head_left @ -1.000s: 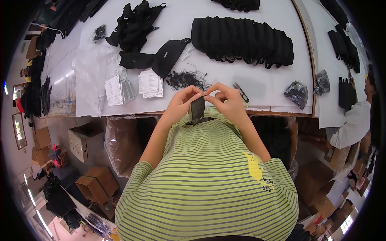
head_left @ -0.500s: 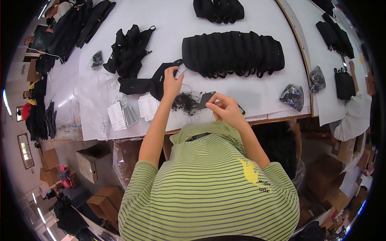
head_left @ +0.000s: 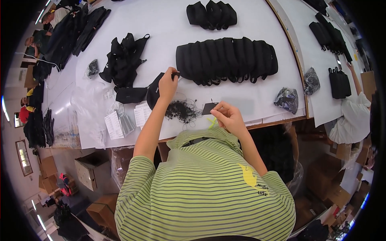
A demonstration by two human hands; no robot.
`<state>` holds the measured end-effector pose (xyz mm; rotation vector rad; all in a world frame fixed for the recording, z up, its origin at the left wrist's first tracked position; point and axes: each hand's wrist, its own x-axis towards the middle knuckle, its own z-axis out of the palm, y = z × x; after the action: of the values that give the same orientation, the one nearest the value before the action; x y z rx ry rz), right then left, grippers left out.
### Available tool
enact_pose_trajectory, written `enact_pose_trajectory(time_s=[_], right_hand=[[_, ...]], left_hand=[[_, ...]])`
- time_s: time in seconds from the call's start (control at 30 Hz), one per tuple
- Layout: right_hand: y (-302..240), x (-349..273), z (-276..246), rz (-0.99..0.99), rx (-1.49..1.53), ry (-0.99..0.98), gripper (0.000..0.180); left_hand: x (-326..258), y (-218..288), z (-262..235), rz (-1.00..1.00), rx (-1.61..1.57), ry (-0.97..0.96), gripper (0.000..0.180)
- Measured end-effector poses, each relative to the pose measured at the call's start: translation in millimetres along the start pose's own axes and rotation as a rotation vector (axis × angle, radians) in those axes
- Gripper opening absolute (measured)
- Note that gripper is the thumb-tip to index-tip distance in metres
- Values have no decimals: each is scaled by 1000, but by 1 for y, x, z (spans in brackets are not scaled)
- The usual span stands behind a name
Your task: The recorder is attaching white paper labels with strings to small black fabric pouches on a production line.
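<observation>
My left hand (head_left: 168,86) is closed on the top loop of a black fabric bag (head_left: 153,91), which lies on the white table. My right hand (head_left: 228,115) is closed in a pinch; what sits between its fingertips is too small to make out. Beside those fingertips is a flat black hang tag (head_left: 208,108), and I cannot tell whether they grip it. Between my hands lies a tangled heap of thin black strings (head_left: 183,111). Printed white cards (head_left: 141,114) are partly hidden behind my left forearm.
A long row of black bags (head_left: 227,60) lies beyond my hands, with a smaller group (head_left: 212,15) behind. Loose black bags (head_left: 122,58), clear plastic (head_left: 86,108) and stacked white cards (head_left: 114,125) are leftward. A plastic-wrapped bundle (head_left: 286,100) sits right. Another person (head_left: 352,116) works at the far right.
My left hand has closed around the bag's loop, and the white paper by its fingers no longer shows. My right hand stays pinched by the black tag. The whole view has shifted slightly.
</observation>
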<state>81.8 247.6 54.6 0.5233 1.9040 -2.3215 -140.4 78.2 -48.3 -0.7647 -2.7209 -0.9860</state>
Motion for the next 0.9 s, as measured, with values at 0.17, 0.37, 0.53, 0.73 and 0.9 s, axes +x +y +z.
enact_pose_trajectory(time_s=[0.17, 0.37, 0.53, 0.73, 0.9], right_hand=[[15, 14, 12, -56, -211, -28, 16], [16, 15, 44, -185, -584, -58, 16], [20, 5, 57, -233, -672, -134, 14], [17, -4, 56, -206, -563, -70, 12], [22, -5, 52, -244, -496, -7, 11]], left_hand=[[-65, 59, -58, -90, -331, 4, 33], [-128, 75, -79, -431, -499, -176, 21], [-144, 82, -82, -571, -815, -110, 9], [-145, 85, -90, -532, -833, -162, 7], [-146, 90, -91, -472, -794, -190, 6]])
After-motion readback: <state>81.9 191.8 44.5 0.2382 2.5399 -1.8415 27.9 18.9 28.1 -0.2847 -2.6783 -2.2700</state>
